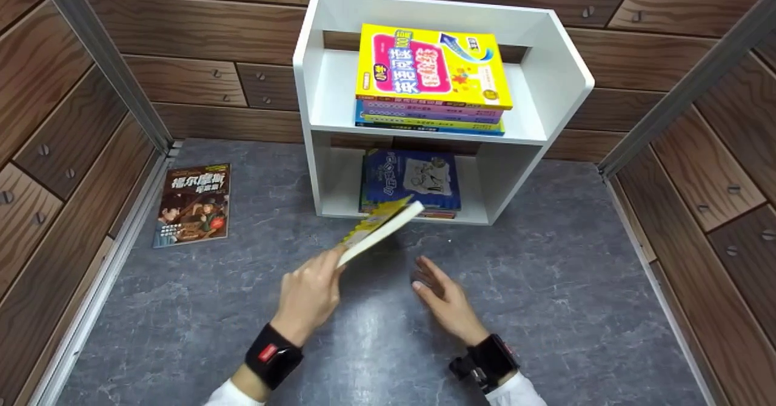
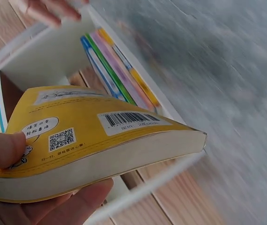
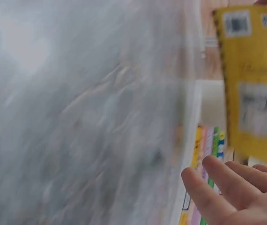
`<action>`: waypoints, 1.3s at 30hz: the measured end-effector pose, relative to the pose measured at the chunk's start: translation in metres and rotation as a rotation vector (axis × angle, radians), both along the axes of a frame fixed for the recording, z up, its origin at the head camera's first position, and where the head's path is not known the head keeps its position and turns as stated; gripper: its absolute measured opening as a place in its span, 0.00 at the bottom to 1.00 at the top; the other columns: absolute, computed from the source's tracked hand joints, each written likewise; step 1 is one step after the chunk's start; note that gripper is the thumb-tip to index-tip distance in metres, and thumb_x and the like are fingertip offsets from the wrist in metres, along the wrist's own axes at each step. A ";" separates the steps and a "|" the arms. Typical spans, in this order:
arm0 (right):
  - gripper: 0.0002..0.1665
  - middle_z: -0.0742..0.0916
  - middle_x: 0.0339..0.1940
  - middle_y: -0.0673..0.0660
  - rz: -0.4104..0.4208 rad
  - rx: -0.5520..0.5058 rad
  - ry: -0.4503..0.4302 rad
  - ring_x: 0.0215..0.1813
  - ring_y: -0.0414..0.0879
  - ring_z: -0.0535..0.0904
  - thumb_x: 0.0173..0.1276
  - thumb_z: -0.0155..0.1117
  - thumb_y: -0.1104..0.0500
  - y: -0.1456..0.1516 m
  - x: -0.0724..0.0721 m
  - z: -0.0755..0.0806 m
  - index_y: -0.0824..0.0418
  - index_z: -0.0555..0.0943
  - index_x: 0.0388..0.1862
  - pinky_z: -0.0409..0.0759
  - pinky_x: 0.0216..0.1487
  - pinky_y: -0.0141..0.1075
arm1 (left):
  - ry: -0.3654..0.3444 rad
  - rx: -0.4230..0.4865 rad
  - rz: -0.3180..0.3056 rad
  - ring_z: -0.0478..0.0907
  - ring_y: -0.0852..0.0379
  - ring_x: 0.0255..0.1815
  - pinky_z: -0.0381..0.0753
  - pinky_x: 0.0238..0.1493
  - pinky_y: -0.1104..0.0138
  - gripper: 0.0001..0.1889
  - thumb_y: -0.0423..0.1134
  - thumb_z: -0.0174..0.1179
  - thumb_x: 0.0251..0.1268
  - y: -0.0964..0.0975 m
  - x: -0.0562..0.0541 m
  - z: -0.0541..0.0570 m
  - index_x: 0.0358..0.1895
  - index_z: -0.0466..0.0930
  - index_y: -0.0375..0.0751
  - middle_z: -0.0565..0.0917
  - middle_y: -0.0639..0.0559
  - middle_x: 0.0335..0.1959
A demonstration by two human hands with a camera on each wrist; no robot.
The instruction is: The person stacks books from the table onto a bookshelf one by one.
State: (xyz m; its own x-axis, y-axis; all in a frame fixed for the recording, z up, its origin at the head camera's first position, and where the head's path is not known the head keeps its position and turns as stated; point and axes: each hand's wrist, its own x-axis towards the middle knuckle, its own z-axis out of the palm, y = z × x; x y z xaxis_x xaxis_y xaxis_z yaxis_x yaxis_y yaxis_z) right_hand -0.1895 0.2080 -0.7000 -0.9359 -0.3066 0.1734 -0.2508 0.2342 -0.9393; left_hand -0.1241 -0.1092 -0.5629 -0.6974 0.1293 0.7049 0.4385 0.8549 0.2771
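Observation:
My left hand point(image 1: 310, 297) grips a yellow paperback book point(image 1: 379, 227) by one end and holds it tilted in front of the shelf. In the left wrist view the thumb lies on the yellow back cover, which carries a barcode and a QR code, and the fingers are under the book point(image 2: 110, 136). To the right, apart from the book, my right hand point(image 1: 449, 303) is held with its fingers extended and nothing in it. The right wrist view shows that hand point(image 3: 246, 192) with spread fingers below the yellow book point(image 3: 255, 84).
A white two-tier shelf point(image 1: 573, 79) stands against the wood-patterned wall. Its upper tier bears a book stack topped by a yellow book point(image 1: 436, 66); its lower tier holds a stack topped by a blue book point(image 1: 415, 179). A brown comic book point(image 1: 194, 206) lies on the grey floor at left.

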 end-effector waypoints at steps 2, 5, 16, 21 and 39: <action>0.38 0.84 0.86 0.64 0.019 -0.018 0.015 0.80 0.50 0.89 0.92 0.69 0.56 -0.005 0.000 0.005 0.69 0.71 0.92 0.90 0.77 0.37 | -0.005 -0.026 -0.020 0.92 0.45 0.27 0.85 0.15 0.58 0.15 0.30 0.75 0.73 0.012 -0.003 0.000 0.59 0.87 0.38 0.97 0.43 0.41; 0.39 0.81 0.86 0.71 -0.009 -0.060 -0.039 0.81 0.56 0.88 0.93 0.68 0.55 -0.011 -0.003 0.007 0.69 0.70 0.92 0.91 0.76 0.40 | -0.028 -0.064 -0.049 0.93 0.46 0.30 0.86 0.17 0.58 0.13 0.32 0.74 0.75 0.030 -0.007 0.000 0.59 0.87 0.39 0.98 0.44 0.44; 0.31 0.91 0.75 0.71 -0.199 -0.176 -0.256 0.69 0.57 0.94 0.96 0.61 0.47 -0.011 -0.013 -0.006 0.65 0.81 0.84 0.96 0.67 0.43 | -0.073 -0.143 -0.137 0.99 0.43 0.51 0.97 0.31 0.56 0.16 0.30 0.73 0.74 0.071 -0.007 -0.004 0.62 0.90 0.41 0.99 0.43 0.57; 0.24 0.96 0.67 0.58 -0.314 -0.081 -0.227 0.65 0.46 0.90 0.95 0.62 0.42 -0.014 -0.016 -0.004 0.56 0.91 0.70 0.88 0.68 0.35 | -0.061 -0.186 -0.168 0.98 0.44 0.55 1.01 0.48 0.57 0.24 0.23 0.73 0.65 0.083 0.001 -0.010 0.65 0.91 0.37 0.97 0.42 0.62; 0.23 0.98 0.62 0.64 -0.302 -0.190 -0.087 0.53 0.45 0.97 0.91 0.68 0.50 -0.009 -0.017 -0.011 0.57 0.89 0.76 0.97 0.50 0.37 | -0.204 -0.213 -0.339 0.90 0.40 0.71 0.97 0.69 0.50 0.44 0.39 0.90 0.58 0.097 0.017 -0.024 0.78 0.82 0.27 0.83 0.34 0.80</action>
